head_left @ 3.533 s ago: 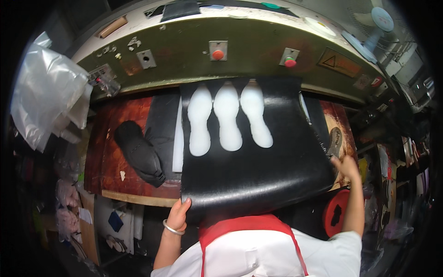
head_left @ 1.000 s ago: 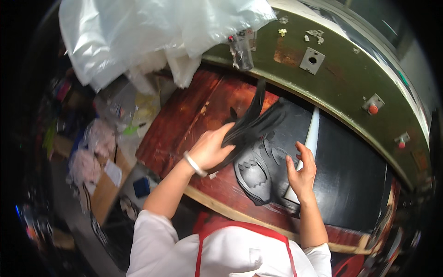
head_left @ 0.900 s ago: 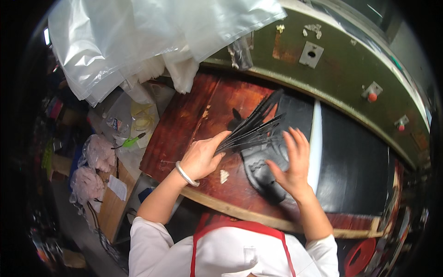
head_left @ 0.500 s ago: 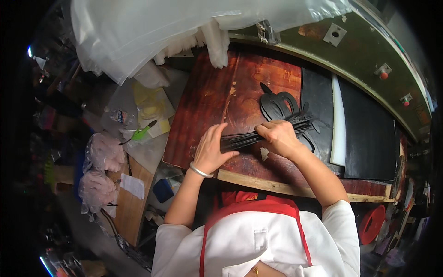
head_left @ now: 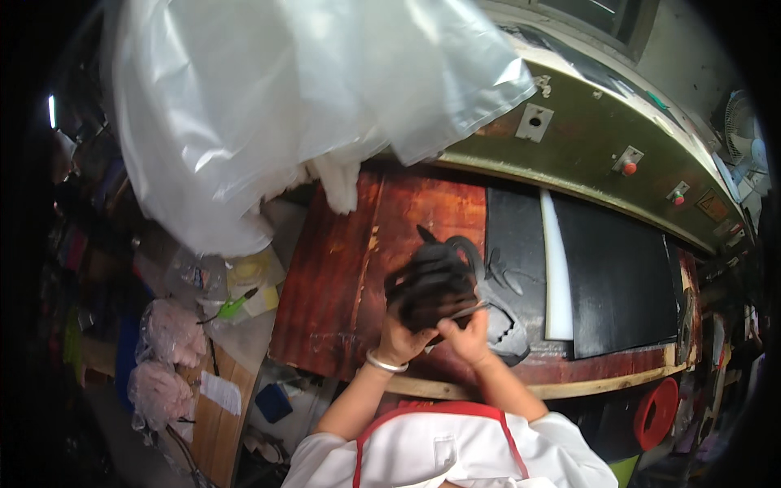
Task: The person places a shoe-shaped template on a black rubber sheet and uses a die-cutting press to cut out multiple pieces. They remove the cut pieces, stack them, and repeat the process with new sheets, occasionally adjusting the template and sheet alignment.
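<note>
My left hand [head_left: 404,337] and my right hand [head_left: 469,332] grip a thick bundle of flat black cut pieces [head_left: 429,286] from its near side. The bundle is held up close in front of me and blurred by motion; it hides most of my fingers. Both thumbs lie on its near edge. Just behind it on the red-brown board lies a curved black cut-out piece [head_left: 464,246]. Thin black offcuts [head_left: 508,275] and a dark piece with a notched opening [head_left: 506,327] lie right of my hands, on a black sheet.
A large clear plastic bag [head_left: 325,73] hangs over the far left. Behind the red-brown work board [head_left: 317,285] runs a green machine beam [head_left: 578,154] with buttons. A white strip [head_left: 556,268] and a black sheet [head_left: 622,285] lie on the right. Bagged pink material [head_left: 167,333] sits at left.
The bundle has come up off the board and turned from lying sideways. My hands have drawn together on its near side. My view has tilted upward.
</note>
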### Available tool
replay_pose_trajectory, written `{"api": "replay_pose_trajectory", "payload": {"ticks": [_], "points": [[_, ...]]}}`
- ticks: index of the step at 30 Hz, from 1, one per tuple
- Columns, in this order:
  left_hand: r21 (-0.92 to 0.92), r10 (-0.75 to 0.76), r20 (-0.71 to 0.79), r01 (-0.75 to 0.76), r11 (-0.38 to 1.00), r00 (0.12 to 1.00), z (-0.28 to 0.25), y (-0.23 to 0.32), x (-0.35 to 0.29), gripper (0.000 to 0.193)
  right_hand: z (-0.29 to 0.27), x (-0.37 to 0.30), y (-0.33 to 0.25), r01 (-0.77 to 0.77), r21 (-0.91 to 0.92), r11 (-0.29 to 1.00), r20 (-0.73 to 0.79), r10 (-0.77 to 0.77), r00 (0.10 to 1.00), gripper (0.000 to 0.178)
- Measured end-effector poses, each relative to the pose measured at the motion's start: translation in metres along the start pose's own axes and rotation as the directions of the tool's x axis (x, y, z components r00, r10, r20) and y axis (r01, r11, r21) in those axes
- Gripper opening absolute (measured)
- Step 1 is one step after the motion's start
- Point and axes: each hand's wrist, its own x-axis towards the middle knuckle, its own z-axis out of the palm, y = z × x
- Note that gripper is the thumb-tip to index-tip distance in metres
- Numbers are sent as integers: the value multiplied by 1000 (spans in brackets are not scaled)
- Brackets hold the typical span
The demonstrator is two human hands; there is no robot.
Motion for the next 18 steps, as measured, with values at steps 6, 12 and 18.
{"api": "replay_pose_trajectory", "payload": {"ticks": [6,12,18], "points": [[-8,30,22,-30,1000,999,22,2,1,44,-27,-11,26,15,-39,999,-73,-18,997,85],[7,-18,-9,18,1000,1000,35,1,10,75,-34,-4,30,92,-98,991,-237,-113,965,79],[-103,185,-68,-192,976,980,26,-7,24,73,-4,9,26,211,-88,974,-354,-228,907,85]]}}
